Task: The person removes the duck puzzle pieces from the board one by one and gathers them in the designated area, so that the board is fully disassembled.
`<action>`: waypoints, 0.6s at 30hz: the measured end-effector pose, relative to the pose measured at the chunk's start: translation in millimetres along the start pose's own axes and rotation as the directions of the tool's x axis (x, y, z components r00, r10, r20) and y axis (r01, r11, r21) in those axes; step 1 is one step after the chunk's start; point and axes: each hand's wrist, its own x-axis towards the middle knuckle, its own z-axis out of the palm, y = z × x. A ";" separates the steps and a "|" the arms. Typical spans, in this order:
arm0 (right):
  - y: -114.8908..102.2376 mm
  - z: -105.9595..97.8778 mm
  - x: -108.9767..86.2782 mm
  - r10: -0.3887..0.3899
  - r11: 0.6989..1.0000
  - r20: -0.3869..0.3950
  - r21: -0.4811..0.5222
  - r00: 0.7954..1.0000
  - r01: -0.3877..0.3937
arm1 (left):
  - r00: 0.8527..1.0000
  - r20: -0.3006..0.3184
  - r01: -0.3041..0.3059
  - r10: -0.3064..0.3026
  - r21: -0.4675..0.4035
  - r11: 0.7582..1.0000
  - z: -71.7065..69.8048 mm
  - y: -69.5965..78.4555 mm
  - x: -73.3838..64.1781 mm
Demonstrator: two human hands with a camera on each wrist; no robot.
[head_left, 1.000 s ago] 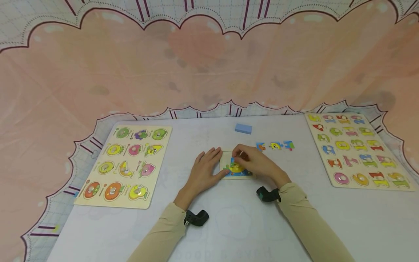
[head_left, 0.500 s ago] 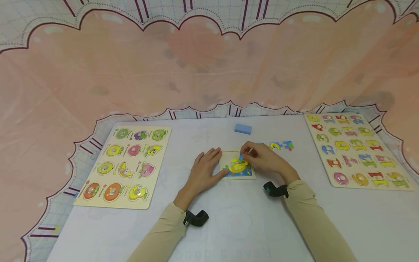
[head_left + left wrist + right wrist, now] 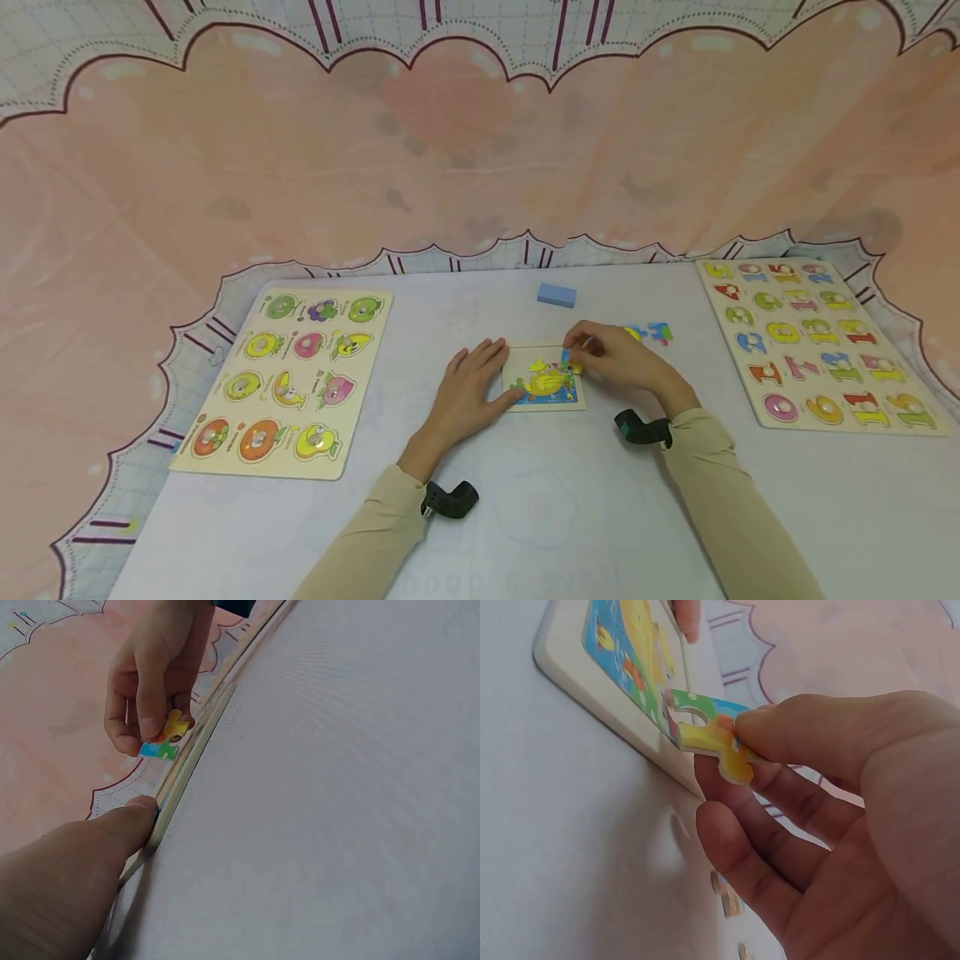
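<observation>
A small wooden puzzle board (image 3: 517, 357) with a yellow duck picture on blue lies mid-table. My left hand (image 3: 468, 390) lies flat with spread fingers at its left side, thumb over the lower left edge. My right hand (image 3: 618, 360) pinches a jigsaw piece (image 3: 712, 735) between thumb and fingers, just over the board's right edge. In the right wrist view the piece is yellow, green and blue with a rounded knob, tilted above the tray. The left wrist view shows the same piece (image 3: 161, 748) beyond my left thumb (image 3: 131, 825).
Loose puzzle pieces (image 3: 660, 333) lie behind my right hand, partly hidden by it. A blue block (image 3: 557, 295) sits farther back. A fruit peg board (image 3: 281, 383) is at the left, a number and letter board (image 3: 817, 350) at the right.
My right hand has moved right, from over the duck picture to the board's right edge, carrying the jigsaw piece. It now covers more of the loose pieces. My left hand has stayed put.
</observation>
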 end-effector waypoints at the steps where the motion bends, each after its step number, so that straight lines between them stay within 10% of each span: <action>1: 1.5 -1.0 -0.2 0.003 1.000 -0.001 -0.003 1.000 -0.003 | 1.000 0.000 0.000 0.000 -0.001 1.000 -0.2 0.1 0.0; 18: 22.6 -21.1 -7.9 0.035 0.999 0.016 -0.025 0.999 -0.034 | 1.000 -0.007 -0.009 0.009 -0.014 1.000 -0.7 0.5 -0.7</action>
